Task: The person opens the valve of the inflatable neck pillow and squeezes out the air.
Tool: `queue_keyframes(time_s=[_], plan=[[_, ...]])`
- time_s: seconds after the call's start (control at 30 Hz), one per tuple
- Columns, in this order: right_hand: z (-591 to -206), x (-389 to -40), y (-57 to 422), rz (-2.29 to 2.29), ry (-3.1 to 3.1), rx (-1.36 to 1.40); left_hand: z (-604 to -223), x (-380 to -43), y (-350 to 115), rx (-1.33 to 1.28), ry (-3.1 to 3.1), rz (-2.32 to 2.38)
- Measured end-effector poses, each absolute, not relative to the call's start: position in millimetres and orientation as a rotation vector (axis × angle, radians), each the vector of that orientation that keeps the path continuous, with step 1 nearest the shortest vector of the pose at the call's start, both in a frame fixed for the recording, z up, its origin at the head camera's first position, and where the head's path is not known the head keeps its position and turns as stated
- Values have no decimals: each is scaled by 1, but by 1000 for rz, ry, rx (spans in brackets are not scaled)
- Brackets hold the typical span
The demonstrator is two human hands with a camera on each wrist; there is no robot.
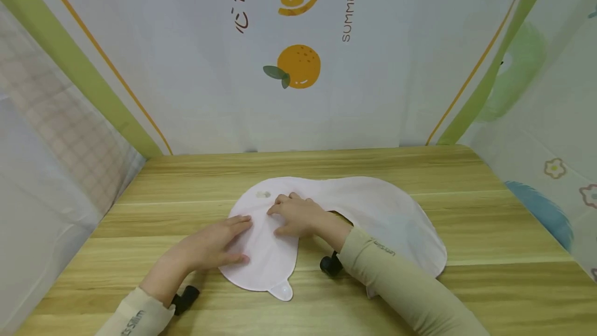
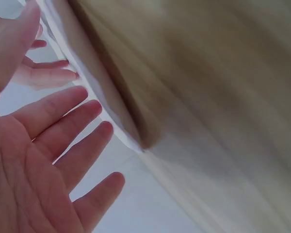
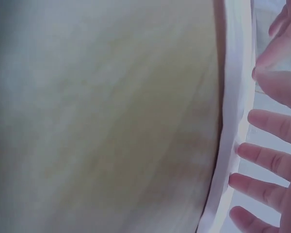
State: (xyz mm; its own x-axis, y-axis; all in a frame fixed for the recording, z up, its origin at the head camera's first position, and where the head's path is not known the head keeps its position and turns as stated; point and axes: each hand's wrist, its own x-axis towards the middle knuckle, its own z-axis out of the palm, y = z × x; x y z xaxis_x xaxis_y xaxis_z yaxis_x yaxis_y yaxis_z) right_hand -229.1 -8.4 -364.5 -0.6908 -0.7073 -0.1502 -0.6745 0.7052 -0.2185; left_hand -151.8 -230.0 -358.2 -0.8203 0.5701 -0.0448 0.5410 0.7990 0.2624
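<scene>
A pale pink U-shaped cloth piece (image 1: 354,193) lies on the wooden table, its two arms pointing toward me. At the tip of its left arm is a small rounded tab (image 1: 281,290) with what looks like a snap. My left hand (image 1: 212,245) rests its spread fingers and thumb on the outer side of that arm. Across the gap of the U reaches my right hand (image 1: 300,217), its fingertips touching the left arm's upper part. Both wrist views show straight, separated fingers along the cloth's edge (image 3: 233,97). My right forearm covers part of the cloth's right arm.
The wooden table (image 1: 186,180) extends around the cloth. Behind it hangs a white curtain (image 1: 200,92) printed with oranges. More printed fabric (image 1: 536,170) closes off the right side. Small black devices (image 1: 185,299) sit under both wrists.
</scene>
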Motion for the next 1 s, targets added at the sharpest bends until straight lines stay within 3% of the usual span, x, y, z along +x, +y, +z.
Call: queue_keyframes(time_s=[0.2, 1.0], plan=[[-365, -228, -8, -252, 2666, -1133, -357, -158, -223, 955, 2835, 374], [-365, -232, -4, -191, 2571, -1024, -356, -174, -221, 683, 2785, 334]])
